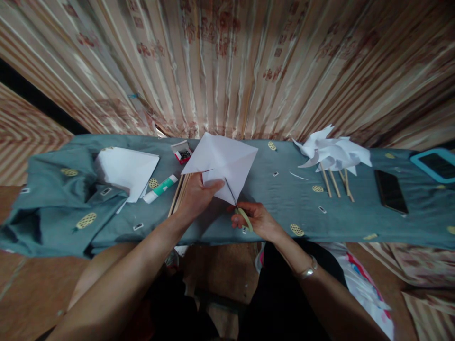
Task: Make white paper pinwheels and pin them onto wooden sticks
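My left hand [199, 193] grips a square sheet of white paper [227, 158] by its near left side, thumb on top. A slit runs into the sheet from the left, just above my thumb. Held in my right hand [254, 220] is a pair of scissors [243, 219] with light green handles. Their blades lie along the sheet's near corner and point towards its middle. Wooden sticks [177, 194] lie beside my left hand, partly covered by it and the paper.
Left on the patterned cloth [284, 203] are white sheets [130, 168], a glue stick [160, 188] and an open small red box [182, 152]. On the right are several paper pinwheels [334, 151] on sticks, a dark phone [391, 192] and a blue-framed device [435, 165]. A curtain [220, 71] hangs behind.
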`<state>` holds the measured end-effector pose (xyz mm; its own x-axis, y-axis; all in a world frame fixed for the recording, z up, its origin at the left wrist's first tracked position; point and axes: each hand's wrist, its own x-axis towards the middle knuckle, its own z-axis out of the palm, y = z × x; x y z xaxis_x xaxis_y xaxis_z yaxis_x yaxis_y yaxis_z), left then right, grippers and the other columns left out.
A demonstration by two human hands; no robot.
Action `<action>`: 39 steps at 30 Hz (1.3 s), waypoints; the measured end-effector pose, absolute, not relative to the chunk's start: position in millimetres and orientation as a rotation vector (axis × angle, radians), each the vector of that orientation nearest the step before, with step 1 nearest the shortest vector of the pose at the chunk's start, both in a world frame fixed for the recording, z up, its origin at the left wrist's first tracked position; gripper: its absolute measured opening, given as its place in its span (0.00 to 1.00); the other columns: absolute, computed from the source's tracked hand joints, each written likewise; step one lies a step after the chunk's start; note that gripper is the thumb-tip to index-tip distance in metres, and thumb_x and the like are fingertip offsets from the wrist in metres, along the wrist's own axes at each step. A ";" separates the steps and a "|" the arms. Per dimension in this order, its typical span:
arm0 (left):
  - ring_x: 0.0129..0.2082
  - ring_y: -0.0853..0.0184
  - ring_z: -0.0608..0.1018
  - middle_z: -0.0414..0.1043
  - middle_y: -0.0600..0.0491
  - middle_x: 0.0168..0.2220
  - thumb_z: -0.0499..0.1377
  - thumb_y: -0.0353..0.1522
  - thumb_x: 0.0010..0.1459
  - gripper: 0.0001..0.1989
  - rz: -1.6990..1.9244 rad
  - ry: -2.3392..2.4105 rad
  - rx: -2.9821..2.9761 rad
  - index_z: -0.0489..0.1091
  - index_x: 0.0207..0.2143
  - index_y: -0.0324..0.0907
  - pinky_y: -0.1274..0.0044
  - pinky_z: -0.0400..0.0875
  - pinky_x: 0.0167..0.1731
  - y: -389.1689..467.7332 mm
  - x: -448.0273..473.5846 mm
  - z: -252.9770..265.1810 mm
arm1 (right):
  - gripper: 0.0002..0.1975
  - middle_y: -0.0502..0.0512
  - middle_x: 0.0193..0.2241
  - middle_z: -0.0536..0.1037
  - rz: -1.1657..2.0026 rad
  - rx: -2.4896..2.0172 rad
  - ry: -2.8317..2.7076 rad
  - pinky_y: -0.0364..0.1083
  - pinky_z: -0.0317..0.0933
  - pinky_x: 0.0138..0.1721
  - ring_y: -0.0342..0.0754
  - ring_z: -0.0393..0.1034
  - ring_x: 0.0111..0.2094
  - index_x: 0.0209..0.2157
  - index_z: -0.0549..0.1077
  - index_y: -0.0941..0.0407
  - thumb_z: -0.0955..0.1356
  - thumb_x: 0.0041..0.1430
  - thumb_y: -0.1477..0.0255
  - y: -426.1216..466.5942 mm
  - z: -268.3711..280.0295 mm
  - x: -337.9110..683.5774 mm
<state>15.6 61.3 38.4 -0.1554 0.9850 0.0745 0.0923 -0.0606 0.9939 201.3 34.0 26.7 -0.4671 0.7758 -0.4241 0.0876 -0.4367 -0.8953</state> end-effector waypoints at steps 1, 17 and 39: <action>0.36 0.58 0.78 0.78 0.48 0.38 0.65 0.33 0.46 0.15 1.332 1.361 1.243 0.72 0.39 0.43 0.68 0.73 0.39 61.3 15.4 38.3 | 0.25 0.47 0.18 0.75 1.951 -1.254 -1.293 0.42 0.61 0.23 0.41 0.68 0.20 0.30 0.77 0.58 0.80 0.32 0.56 34.0 26.3 201.1; 0.33 0.59 0.79 0.78 0.49 0.34 0.66 0.35 0.44 0.13 1.272 1.368 1.176 0.73 0.34 0.41 0.70 0.73 0.33 59.5 18.1 28.6 | 0.26 0.47 0.19 0.75 1.951 -1.231 -1.301 0.41 0.63 0.23 0.41 0.69 0.21 0.32 0.77 0.57 0.80 0.33 0.55 34.3 23.9 202.8; 0.29 0.63 0.76 0.76 0.52 0.30 0.66 0.33 0.43 0.11 1.246 1.394 1.176 0.72 0.31 0.40 0.73 0.71 0.31 54.7 20.2 36.9 | 0.25 0.47 0.17 0.73 1.918 -1.261 -1.319 0.41 0.59 0.22 0.40 0.65 0.19 0.28 0.76 0.57 0.79 0.34 0.53 34.9 23.8 200.0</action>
<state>20.2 54.7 36.9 -0.1437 0.9892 -0.0275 0.0831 0.0398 0.9957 200.0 34.9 23.8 -0.4535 0.7901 -0.4124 0.1022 -0.4136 -0.9047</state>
